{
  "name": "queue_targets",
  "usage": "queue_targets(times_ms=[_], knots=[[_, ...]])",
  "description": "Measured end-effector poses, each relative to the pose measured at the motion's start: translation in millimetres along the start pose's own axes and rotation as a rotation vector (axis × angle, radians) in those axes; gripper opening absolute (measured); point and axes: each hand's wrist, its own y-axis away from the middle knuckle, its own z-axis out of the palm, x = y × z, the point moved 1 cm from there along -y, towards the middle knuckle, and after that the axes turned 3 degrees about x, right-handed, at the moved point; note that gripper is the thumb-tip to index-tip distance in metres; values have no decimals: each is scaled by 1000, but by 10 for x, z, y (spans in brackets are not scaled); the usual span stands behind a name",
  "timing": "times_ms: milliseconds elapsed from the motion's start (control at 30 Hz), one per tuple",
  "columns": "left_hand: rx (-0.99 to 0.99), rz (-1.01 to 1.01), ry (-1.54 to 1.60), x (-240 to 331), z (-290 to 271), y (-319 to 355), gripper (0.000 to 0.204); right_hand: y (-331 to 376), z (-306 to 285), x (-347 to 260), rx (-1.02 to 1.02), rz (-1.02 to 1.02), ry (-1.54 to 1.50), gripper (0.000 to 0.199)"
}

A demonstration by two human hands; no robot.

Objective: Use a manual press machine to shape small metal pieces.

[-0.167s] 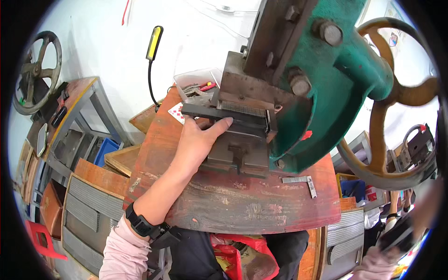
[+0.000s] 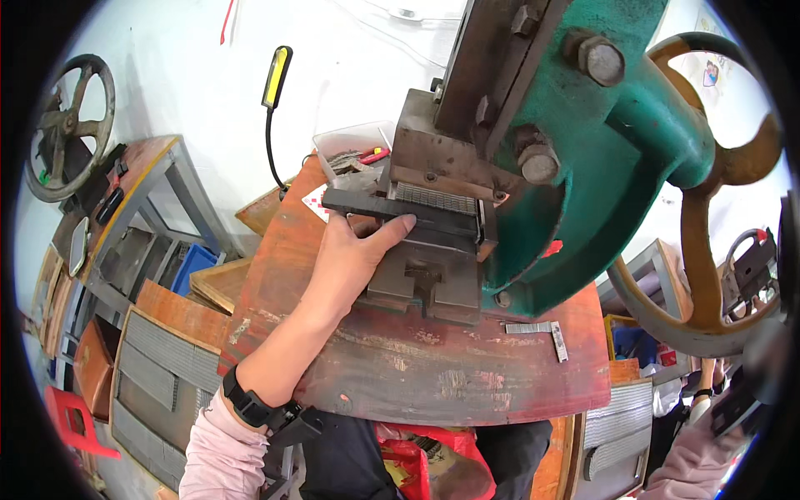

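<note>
My left hand [image 2: 348,258] grips a dark metal bar [image 2: 357,202] from the near side, the thumb lying along it and the other fingers mostly hidden behind. This bar lies across the front of a die block [image 2: 433,275] under the ram [image 2: 437,154] of a green hand press [image 2: 642,158]. Just behind the bar shows a strip of small ridged metal pieces [image 2: 437,197]. Far to the right, my right hand [image 2: 762,357] is a blur at the rim of the press's brown handwheel [image 2: 698,250]; its fingers cannot be made out.
On the worn wooden table [image 2: 400,375] lie two ridged metal strips [image 2: 533,328] at an angle. A clear plastic box [image 2: 354,146] of scraps stands behind, near a lamp [image 2: 275,79]. Trays of ridged strips [image 2: 146,379] flank the table; a red bag [image 2: 450,467] sits at my lap.
The handwheel has turned, and my blurred right hand at its rim has shifted slightly. My left hand keeps its hold on the bar. The view has moved a little.
</note>
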Motion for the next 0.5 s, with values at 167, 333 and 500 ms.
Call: queue_targets(times_ms=[167,333,500], knots=[[38,62,-31,-78,-10,-39,56,811,370,860,430,-47,53,45],[96,172,-98,-96,9,-7,45,853,414,539,463,-33,-177,39],[47,23,-52,-25,18,7,58,-280,-353,332,-184,-29,-102,30]])
